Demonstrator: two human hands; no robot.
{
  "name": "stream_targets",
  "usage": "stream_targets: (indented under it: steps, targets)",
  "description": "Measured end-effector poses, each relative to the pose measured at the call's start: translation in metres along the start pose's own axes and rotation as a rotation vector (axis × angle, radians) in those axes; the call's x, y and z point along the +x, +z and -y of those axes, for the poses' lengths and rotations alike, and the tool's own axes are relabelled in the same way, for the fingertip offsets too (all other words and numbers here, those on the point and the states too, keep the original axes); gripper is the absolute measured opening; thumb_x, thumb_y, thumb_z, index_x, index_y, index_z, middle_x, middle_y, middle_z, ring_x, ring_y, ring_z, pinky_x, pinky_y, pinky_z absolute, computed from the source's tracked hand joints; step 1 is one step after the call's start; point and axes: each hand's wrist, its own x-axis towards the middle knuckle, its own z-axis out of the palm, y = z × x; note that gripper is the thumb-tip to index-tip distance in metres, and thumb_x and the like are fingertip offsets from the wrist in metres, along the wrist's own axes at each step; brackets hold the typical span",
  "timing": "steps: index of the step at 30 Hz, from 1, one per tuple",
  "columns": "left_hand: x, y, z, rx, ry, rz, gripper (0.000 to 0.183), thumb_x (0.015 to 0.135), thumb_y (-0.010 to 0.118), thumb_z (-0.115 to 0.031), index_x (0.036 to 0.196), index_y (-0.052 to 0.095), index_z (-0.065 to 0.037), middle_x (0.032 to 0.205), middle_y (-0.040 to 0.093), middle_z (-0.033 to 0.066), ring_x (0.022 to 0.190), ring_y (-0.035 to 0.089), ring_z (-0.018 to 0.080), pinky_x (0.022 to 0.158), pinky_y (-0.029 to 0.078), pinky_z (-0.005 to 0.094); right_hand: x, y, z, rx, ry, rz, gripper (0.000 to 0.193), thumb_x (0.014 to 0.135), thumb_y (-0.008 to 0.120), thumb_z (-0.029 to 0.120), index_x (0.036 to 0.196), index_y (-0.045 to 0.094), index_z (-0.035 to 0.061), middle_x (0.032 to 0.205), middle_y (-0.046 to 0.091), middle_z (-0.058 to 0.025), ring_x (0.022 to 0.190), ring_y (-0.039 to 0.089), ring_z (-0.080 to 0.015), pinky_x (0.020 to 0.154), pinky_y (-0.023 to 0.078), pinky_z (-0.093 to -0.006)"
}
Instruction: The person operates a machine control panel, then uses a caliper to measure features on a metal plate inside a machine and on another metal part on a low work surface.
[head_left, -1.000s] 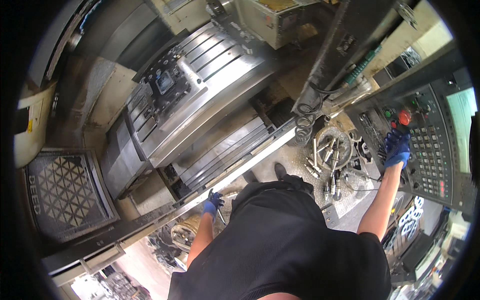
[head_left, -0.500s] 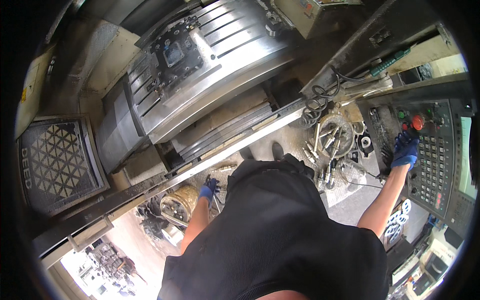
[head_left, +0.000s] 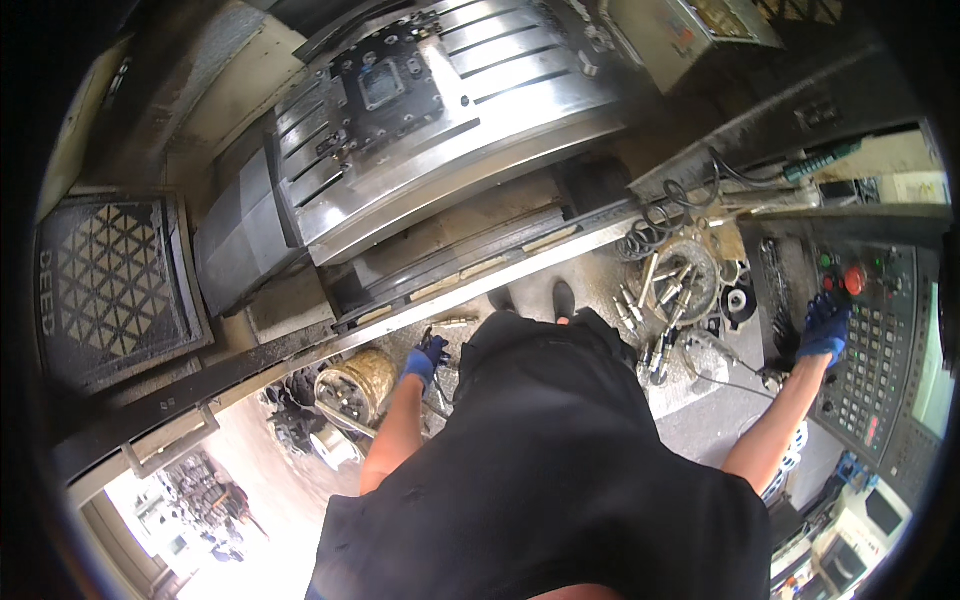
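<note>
My right hand, in a blue glove, rests at the left edge of the machine control panel. Its fingers are stretched out just below the red mushroom button, beside the rows of keys. Low on my left, my left hand wears a blue glove too, its fingers curled around something dark and slim. A thin hose or rod shows below that hand; what it belongs to is too small to make out. Nearby stands a round, dirty bucket with metal parts inside.
Ahead lies the slotted machine table with a dark fixture plate bolted on. A long metal sill crosses before my feet. Tool holders and a round tub stand right of me, under a coiled hose.
The whole view has shifted, so the machine table and panel sit a little further right. My right hand stays at the panel near the red button; my left hand remains low beside the bucket.
</note>
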Motion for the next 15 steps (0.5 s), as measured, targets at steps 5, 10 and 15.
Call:
stream_targets:
  steps: [5, 10, 15]
  targets:
    - [-0.028, -0.009, -0.042, -0.078, 0.230, -0.116, 0.032, 0.103, 0.064, -0.034, 0.111, 0.073, -0.004, 0.086, 0.073, 0.0070, 0.071, 0.065, 0.0142, 0.065, 0.051, 0.0301, -0.045, 0.007, -0.047, 0.072, -0.030, 0.194, 0.039, 0.100, 0.059, 0.052, 0.090, 0.071, 0.0164, 0.077, 0.071, -0.0035, 0.064, 0.062, -0.0193, 0.058, 0.048, -0.0325]
    - [-0.077, 0.018, -0.176, -0.545, 0.451, -0.125, 0.032, 0.108, 0.060, -0.030, 0.121, 0.068, -0.003, 0.099, 0.073, 0.0074, 0.086, 0.068, 0.0147, 0.080, 0.057, 0.0306, -0.226, 0.135, -0.161, -0.430, -0.267, 0.607, 0.033, 0.096, 0.073, 0.017, 0.126, 0.071, 0.0031, 0.118, 0.075, -0.0123, 0.103, 0.071, -0.0188, 0.093, 0.056, -0.0315]
    - [-0.110, 0.031, -0.273, -0.882, 0.302, 0.511, 0.058, 0.108, 0.051, -0.045, 0.139, 0.055, 0.004, 0.130, 0.067, 0.0235, 0.121, 0.065, 0.0363, 0.111, 0.049, 0.0475, -0.433, 0.306, -0.139, -1.056, -1.007, 1.198, 0.062, 0.085, 0.078, 0.042, 0.134, 0.063, 0.0057, 0.117, 0.071, -0.0195, 0.111, 0.068, -0.0374, 0.099, 0.053, -0.0473]
